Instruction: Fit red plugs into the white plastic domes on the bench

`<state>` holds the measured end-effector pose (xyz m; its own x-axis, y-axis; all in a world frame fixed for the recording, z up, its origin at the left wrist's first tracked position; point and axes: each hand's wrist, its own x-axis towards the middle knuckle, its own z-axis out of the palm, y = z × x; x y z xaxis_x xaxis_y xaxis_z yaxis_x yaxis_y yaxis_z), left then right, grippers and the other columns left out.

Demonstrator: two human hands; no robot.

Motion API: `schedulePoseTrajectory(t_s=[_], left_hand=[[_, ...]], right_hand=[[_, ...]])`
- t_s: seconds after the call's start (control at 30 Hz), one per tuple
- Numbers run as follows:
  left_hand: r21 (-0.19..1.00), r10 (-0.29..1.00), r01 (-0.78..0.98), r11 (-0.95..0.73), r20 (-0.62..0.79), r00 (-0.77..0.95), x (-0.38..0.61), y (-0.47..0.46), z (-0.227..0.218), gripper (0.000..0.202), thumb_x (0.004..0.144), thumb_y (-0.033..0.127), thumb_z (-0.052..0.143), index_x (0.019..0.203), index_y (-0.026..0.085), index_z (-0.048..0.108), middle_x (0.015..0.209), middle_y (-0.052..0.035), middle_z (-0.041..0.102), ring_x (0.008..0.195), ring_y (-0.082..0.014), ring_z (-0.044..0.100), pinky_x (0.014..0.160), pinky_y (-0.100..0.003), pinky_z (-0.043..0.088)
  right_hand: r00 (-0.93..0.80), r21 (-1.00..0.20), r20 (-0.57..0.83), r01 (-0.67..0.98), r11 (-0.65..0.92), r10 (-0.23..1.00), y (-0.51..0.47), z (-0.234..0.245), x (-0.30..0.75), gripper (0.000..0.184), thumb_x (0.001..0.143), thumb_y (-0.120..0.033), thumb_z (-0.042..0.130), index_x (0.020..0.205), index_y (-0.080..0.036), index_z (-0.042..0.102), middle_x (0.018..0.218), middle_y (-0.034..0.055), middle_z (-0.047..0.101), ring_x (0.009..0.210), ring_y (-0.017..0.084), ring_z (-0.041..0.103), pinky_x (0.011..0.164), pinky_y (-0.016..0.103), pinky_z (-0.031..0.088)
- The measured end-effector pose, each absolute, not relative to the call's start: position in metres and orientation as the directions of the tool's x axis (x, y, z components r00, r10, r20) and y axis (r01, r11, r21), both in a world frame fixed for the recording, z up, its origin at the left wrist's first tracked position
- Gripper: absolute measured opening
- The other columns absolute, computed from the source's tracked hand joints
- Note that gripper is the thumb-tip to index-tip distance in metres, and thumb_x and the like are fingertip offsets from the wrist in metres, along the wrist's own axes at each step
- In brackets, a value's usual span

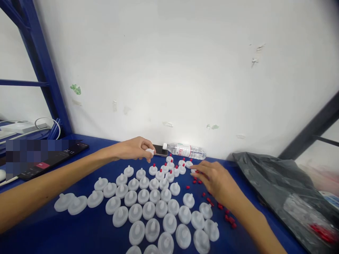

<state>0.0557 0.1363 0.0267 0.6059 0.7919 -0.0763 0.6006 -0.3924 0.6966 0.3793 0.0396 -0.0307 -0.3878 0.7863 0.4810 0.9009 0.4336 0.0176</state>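
Note:
Pinched in the fingers of my left hand [140,148] is a white plastic nozzle lid [149,151], lifted above the blue table. My right hand [215,176] is low over the table at the right, its thumb and fingertips drawn together beside a partly covered white lid [194,170]. What those fingertips hold is too small to make out. Around them stand several white lids with red tips [160,174]. Small red caps [203,194] lie scattered under and beside my right hand. Many round white lids without red tips [149,210] sit nozzle-up across the middle and front.
A clear water bottle [189,150] lies by the wall, next to a dark phone [160,150]. Another phone-like device [53,160] is at the left with white cables. A grey plastic bag [254,180] covers the right side. Blue metal posts [45,67] rise at the left.

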Motion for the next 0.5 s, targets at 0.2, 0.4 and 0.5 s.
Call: schedulePoseTrajectory(t_s=[0.2,0.4,0.5], left_hand=[[0.539,0.787,0.669,-0.513,-0.017,0.617,0.051,0.141,0.008,0.032,0.082,0.043,0.068,0.099,0.017,0.076,0.083,-0.0062,0.073,0.073,-0.0199,0.063,0.06,-0.025,0.043],[0.45,0.789,0.694,-0.562,0.041,0.613,0.054,0.145,-0.008,0.022,0.079,0.033,0.067,0.088,0.018,0.08,0.085,-0.0078,0.074,0.074,-0.0222,0.066,0.061,-0.027,0.044],[0.441,0.783,0.696,-0.567,0.026,0.621,0.058,0.144,-0.011,0.02,0.076,0.026,0.067,0.09,0.018,0.08,0.083,-0.0079,0.075,0.07,-0.0222,0.068,0.058,-0.027,0.045]], right_hand=[[-0.346,-0.117,0.404,0.898,0.423,0.847,0.038,-0.037,0.366,0.023,0.098,-0.047,0.06,0.103,-0.031,0.076,0.089,-0.0009,0.077,0.078,0.02,0.069,0.077,0.035,0.055],[-0.29,0.015,0.57,0.939,0.344,0.769,0.057,-0.052,0.392,0.027,0.102,-0.029,0.05,0.119,-0.022,0.07,0.107,0.0068,0.076,0.099,0.024,0.069,0.086,0.04,0.054],[-0.322,0.045,0.554,0.933,0.358,0.768,0.063,-0.063,0.396,0.025,0.101,-0.029,0.054,0.117,-0.021,0.071,0.098,0.0056,0.077,0.089,0.023,0.07,0.079,0.038,0.055]])
